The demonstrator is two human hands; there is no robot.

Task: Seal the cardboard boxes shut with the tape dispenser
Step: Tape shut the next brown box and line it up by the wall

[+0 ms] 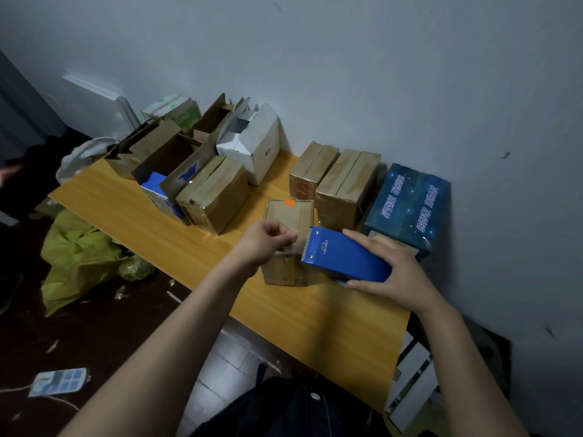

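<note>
Tape [299, 246] start: left hand [268, 244] pinches its free end, right hand [394, 272] grips the blue dispenser [344, 258] over the small box [288, 212]; next, press down, draw across the top.

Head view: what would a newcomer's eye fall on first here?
The bright blue tape dispenser, gripped by the right hand above a small cardboard box on the yellow table. The left hand pinches what seems to be the tape end beside it. At the far right, a dark blue box stands by the wall.
</note>
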